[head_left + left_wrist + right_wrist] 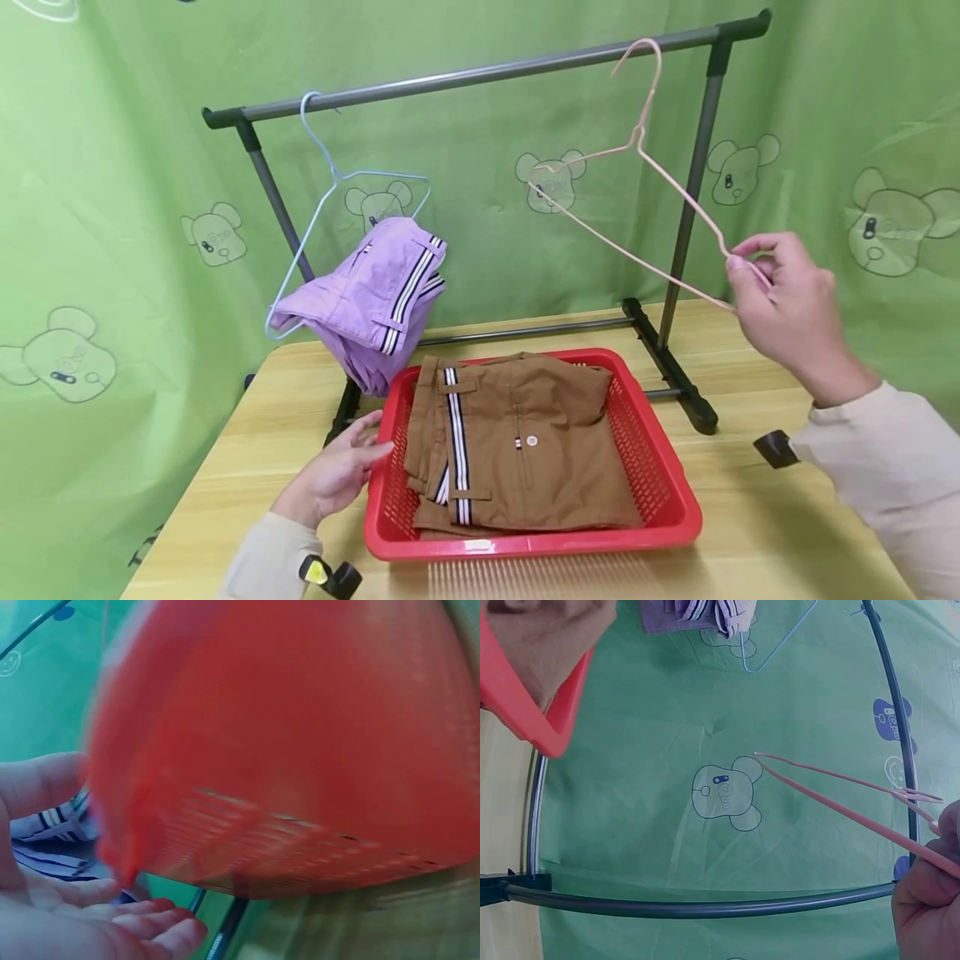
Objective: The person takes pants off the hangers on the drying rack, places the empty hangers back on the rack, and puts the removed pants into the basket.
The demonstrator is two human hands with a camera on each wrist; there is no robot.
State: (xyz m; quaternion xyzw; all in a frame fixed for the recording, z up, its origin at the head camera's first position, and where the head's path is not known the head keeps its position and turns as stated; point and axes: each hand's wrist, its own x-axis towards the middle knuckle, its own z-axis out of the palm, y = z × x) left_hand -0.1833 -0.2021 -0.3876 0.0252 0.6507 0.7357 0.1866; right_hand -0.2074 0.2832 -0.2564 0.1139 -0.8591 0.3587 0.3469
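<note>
My right hand (780, 308) pinches the lower corner of a pink wire hanger (637, 150) whose hook sits over the rail of a dark garment rack (480, 75); the hanger (840, 802) tilts toward me. My left hand (341, 471) lies with relaxed fingers against the left wall of a red basket (675, 500) on the table. Folded brown shorts (517, 442) with a striped band fill the basket. Purple shorts (375, 300) hang on a blue hanger (322, 158) at the rack's left. The left wrist view is a blur of red basket wall (300, 750) beside my open fingers (142, 922).
The rack's base feet (675, 367) stand on the wooden table (750, 533) behind the basket. A green cloth printed with bears (112, 208) hangs behind everything. Black wrist-camera mounts (774, 448) sit by both sleeves.
</note>
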